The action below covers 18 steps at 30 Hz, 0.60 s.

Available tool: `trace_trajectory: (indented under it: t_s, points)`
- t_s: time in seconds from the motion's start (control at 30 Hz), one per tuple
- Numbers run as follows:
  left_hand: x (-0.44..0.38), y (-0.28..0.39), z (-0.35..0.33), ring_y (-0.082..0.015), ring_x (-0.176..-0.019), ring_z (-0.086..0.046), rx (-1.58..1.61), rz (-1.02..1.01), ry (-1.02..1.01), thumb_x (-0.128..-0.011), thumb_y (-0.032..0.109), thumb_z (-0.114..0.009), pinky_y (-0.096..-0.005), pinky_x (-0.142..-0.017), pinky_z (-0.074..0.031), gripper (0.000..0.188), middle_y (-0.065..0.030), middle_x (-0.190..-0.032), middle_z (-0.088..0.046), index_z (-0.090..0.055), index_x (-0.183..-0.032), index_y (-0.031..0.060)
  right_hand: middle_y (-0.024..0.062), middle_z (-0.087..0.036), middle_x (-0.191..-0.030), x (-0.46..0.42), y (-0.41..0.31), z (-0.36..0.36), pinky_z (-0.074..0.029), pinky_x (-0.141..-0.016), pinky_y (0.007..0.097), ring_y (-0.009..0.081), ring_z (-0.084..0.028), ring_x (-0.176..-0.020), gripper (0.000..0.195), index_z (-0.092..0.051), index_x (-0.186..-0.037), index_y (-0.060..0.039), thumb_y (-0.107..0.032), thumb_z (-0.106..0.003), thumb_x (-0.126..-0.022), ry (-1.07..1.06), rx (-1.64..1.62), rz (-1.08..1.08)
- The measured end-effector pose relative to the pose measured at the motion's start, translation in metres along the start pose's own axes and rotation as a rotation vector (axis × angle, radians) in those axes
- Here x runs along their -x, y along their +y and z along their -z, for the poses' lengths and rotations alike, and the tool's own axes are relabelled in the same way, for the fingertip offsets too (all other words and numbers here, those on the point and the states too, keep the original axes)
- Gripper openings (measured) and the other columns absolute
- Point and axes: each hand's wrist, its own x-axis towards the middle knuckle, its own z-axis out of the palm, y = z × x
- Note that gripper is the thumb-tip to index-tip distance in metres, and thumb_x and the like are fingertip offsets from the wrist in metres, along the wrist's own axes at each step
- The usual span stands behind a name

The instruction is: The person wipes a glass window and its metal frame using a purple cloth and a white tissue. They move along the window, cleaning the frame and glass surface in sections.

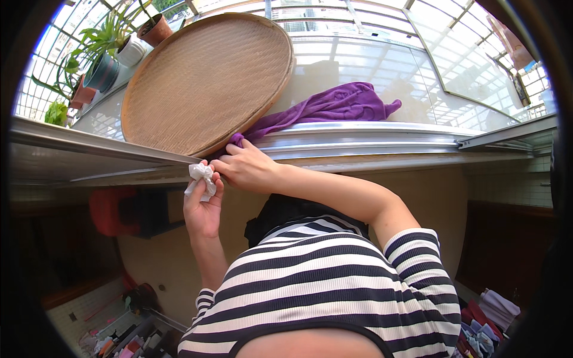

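My left hand (203, 201) holds a crumpled white tissue (202, 179) between thumb and fingers, close to the end of the sliding window's metal frame (147, 150). Just to its right, my right hand (248, 165) grips one end of a purple cloth (353, 105) at the window track. The rest of that cloth trails to the right along the sill, bunched and twisted. Behind both hands a large round woven bamboo tray (208, 83) lies on the ledge, its near rim by the purple cloth. My right fingertips are partly hidden.
Potted plants (102, 71) stand along the left of the ledge beside a barred window. Aluminium window tracks (358, 138) cross in front of me. Below the sill at left are a red object (112, 210) and a dark one. Folded clothes (499, 308) lie at the lower right.
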Motion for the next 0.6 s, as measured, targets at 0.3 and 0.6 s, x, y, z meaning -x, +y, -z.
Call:
trace_trajectory:
  t_s: [0.3,0.6]
  points:
    - [0.0,-0.013,-0.01,-0.0225,-0.104,-0.063,-0.024,0.045,0.024,-0.095,0.001,-0.053,-0.0341,-0.09,-0.055,0.039,-0.0162,-0.121,-0.059,-0.047,-0.134,-0.0037,0.0012,-0.063,-0.082,0.099,0.009,0.087,-0.041,-0.083,0.0386,0.0198,-0.057,-0.086,0.022,-0.062,-0.103,-0.014,-0.018,-0.066,-0.081,0.052,0.061,-0.349]
    - [-0.014,-0.03,-0.05,-0.0232,-0.105,-0.062,-0.054,0.148,-0.073,-0.094,0.001,-0.054,-0.0325,-0.091,-0.055,0.042,-0.0161,-0.12,-0.058,-0.044,-0.135,-0.0049,-0.0014,-0.064,-0.07,0.217,0.025,0.166,-0.038,-0.077,0.0351,0.0167,-0.057,-0.077,0.019,-0.067,-0.095,-0.0156,-0.012,-0.068,-0.077,0.337,0.483,-0.587]
